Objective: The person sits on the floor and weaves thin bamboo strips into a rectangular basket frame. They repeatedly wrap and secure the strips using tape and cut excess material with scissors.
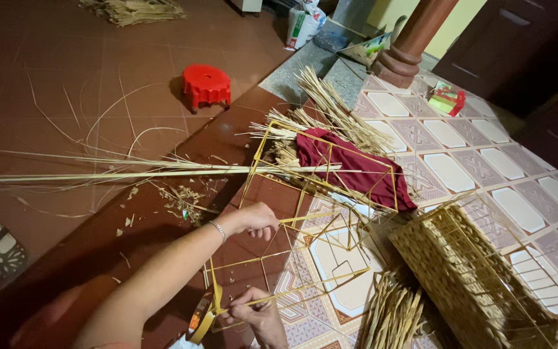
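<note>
floor [66, 77]: brown tiles left, patterned tiles right
beyond the hands: red stool [206, 84], maroon cloth [356, 169], bamboo strips [98, 173]
right of them: woven basket [473, 284]

A yellow bamboo-stick frame [305, 226], an open box-like lattice of thin rods, lies tilted on the floor across the edge where brown tiles meet patterned ones.

dim warm indoor light, soft shadows, wide-angle bending at edges, mild blur.
</note>
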The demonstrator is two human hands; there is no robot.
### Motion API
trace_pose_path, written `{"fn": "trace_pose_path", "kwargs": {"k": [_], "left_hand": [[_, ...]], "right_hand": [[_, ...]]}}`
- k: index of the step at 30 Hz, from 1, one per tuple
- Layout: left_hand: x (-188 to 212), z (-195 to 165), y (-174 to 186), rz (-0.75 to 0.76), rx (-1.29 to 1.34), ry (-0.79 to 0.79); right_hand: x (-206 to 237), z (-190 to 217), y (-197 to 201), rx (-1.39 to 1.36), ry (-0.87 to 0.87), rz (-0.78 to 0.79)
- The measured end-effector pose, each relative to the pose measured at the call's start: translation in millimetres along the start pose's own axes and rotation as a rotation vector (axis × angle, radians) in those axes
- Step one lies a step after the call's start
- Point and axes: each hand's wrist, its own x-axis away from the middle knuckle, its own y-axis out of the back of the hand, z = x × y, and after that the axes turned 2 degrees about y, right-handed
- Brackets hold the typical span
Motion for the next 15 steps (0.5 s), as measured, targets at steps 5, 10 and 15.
{"fn": "trace_pose_path", "kwargs": {"k": [5, 10, 15], "left_hand": [[-21, 2, 4, 0.06, 0.06, -0.03], [-20, 20, -17, -0.319, -0.202, -0.518], [-4, 31, -37, -0.622, -0.925, -0.855]], "right_hand": [[0, 2, -1, -0.043, -0.011, -0.002], [-2, -3, 1, -0.014, 0.002, 0.008], [0, -11, 3, -0.015, -0.012, -0.014]]}}
